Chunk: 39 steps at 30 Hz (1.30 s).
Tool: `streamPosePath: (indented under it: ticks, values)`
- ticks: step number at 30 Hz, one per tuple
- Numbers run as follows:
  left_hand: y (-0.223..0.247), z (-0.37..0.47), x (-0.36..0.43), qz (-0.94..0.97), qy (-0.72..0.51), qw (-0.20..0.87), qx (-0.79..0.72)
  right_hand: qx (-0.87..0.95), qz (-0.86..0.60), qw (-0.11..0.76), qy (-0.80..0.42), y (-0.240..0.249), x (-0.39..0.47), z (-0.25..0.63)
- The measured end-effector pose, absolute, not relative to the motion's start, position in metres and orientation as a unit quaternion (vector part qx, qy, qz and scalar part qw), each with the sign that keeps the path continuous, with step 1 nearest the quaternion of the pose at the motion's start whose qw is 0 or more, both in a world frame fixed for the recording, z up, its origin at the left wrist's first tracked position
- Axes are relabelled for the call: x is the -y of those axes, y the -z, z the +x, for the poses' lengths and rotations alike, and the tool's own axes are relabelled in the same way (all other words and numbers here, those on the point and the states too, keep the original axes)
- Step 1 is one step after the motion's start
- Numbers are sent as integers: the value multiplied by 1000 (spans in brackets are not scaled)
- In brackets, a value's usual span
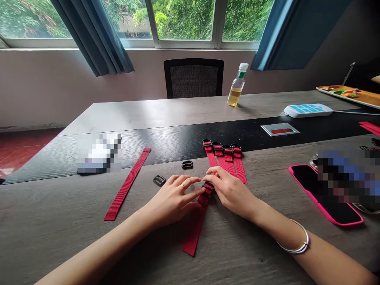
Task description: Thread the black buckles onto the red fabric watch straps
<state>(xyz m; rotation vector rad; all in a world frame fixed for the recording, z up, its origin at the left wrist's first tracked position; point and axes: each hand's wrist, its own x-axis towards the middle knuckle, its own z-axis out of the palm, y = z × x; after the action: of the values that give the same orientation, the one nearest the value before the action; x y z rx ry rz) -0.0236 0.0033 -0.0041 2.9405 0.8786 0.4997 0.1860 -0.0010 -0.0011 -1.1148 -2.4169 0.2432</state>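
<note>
A red webbing strap with a black slide buckle at its far end lies between my hands. My left hand pinches the strap just below the buckle, its other fingers loosely bent above. From the other side, the fingers of my right hand close on the buckle end and hide part of it. Beyond them lie several finished-looking red straps, side by side, each with a black buckle at the top. Two loose black buckles, a squarish one and a narrower one, rest beyond my left hand.
A plain red strap lies at left, near a blurred item. To the right are a pink-cased phone, a power strip and a tray. A bottle stands at the back, before a black chair.
</note>
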Motion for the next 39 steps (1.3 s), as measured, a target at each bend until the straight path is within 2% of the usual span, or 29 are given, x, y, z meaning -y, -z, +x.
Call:
streamPosePath:
  ticks: [3,9,15,24,30,34,39]
  values:
    - [3,-22,-2,945,-144,-14,-293,894,-390,217,-31,-5,9,182]
    - [4,-16,3,944,-134,-4,-303,930,-353,101,30,-22,45,171]
    - [5,-12,5,941,-148,17,-304,934,-348,41,76,-18,59,168]
    - [9,-14,0,926,-153,52,-340,912,-402,79,25,-9,24,180]
    - [9,-14,2,926,-149,77,-338,896,-441,54,10,3,-7,188]
    - [7,-12,4,929,-152,114,-318,885,-463,50,29,1,-3,185]
    - [8,-10,6,931,-169,139,-293,892,-439,95,52,-4,16,177]
